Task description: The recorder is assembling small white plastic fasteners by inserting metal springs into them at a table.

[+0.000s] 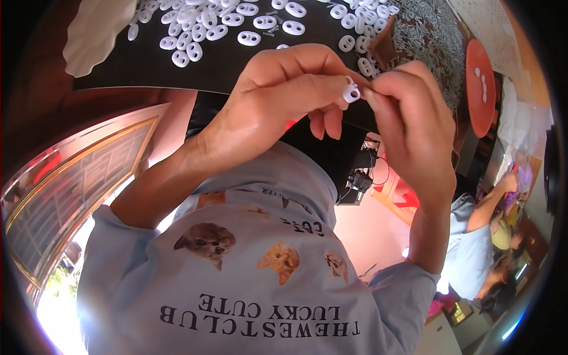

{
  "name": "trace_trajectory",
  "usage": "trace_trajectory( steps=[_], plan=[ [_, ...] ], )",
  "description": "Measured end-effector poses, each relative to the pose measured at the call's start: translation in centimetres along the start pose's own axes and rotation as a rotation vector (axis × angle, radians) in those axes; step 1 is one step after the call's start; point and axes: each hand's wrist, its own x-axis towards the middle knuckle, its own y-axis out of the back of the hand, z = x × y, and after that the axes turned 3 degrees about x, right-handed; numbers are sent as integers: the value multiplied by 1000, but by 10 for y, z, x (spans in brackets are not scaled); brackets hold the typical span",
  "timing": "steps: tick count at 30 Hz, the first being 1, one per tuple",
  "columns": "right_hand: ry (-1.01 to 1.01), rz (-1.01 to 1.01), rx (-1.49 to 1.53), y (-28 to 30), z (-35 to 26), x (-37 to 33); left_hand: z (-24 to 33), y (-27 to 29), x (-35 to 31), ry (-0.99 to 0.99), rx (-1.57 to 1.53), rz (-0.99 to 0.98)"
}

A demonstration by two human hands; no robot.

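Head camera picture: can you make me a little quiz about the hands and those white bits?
1. True or false: both hands pinch one small white plastic two-hole piece between them.
2. Where does the pile of loose white plastic pieces lie?
A. on the black flat board
B. on the round orange lid
C. in a glass jar
3. Fill in: the heap of tiny metal springs lies toward the ____ side of the picture.

Key
1. True: the left hand and the right hand meet at the piece.
2. A
3. right
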Motion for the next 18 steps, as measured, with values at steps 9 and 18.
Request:
trace_trajectory(
  steps=[9, 18],
  plan=[
    [-364, -87, 426, 12, -21, 14, -1, 2, -6, -103, 174, -68],
    [-403, -136, 424, 9, -22, 19, -12, 6, -5, -202, 168, -91]
  ],
)
